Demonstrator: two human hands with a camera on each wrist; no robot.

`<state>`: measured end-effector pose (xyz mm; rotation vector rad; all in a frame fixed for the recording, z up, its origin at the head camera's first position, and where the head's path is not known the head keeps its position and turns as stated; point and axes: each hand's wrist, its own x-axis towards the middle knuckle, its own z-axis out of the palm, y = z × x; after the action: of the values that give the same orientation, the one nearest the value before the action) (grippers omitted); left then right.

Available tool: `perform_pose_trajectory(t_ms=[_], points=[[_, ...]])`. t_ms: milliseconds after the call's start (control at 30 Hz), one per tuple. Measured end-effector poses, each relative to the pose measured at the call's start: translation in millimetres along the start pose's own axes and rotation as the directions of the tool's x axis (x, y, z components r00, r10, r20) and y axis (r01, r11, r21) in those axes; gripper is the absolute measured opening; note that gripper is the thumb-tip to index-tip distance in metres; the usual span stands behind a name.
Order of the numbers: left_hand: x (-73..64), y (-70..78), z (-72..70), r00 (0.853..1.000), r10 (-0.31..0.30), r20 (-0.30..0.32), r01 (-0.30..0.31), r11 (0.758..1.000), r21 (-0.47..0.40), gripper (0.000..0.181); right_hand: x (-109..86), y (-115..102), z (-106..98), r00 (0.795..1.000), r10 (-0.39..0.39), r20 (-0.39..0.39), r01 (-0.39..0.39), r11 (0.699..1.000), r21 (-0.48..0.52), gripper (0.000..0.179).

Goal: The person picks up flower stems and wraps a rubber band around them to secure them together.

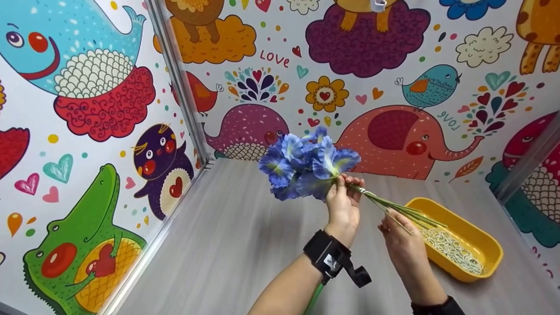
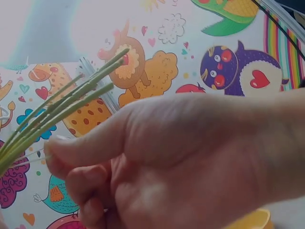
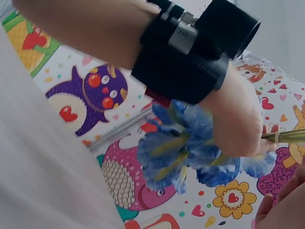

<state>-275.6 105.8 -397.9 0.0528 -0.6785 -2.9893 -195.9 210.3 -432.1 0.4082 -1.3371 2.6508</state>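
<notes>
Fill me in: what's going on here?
A person's left hand grips blue flowers high on their stems. A pale band circles the stems; the right hand, farther down, seems to pinch and stretch part of it. Beside that hand, a yellow tray holds pale loops.

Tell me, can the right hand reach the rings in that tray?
Probably yes: the rings lie in the open tray beside the right hand, though it seems to pinch one by the stems.

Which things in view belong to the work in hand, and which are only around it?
For the work:
flowers, in left hand
band round the stems
tray of loops, probably spare bands

Only around:
printed walls
table
wrist strap
</notes>
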Motion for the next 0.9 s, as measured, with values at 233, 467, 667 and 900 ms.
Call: perform_pose_trajectory(t_ms=[233, 467, 667, 900], points=[[-0.2, 3.8, -0.1, 1.000, 0.011, 0.023, -0.012, 1.000, 0.025, 0.029, -2.9, -4.7, -5.4, 0.993, -0.041, 0.113, 0.031, 0.995, 0.091, 0.036], [2.5, 4.0, -4.7, 1.000, 0.015, 0.006, -0.015, 1.000, 0.022, 0.030, -1.3, -3.4, -7.5, 0.994, -0.038, 0.100, 0.026, 0.993, 0.114, 0.030], [3.2, 2.8, -6.2, 0.999, 0.006, -0.043, -0.005, 1.000, 0.021, 0.029, 1.3, -8.0, -8.2, 0.994, 0.082, -0.071, -0.084, 0.996, -0.024, 0.021], [3.1, -0.2, -8.4, 0.995, -0.014, -0.101, 0.015, 1.000, 0.006, 0.028, 1.9, -9.5, -9.4, 0.970, 0.169, -0.175, -0.183, 0.981, -0.063, 0.014]])
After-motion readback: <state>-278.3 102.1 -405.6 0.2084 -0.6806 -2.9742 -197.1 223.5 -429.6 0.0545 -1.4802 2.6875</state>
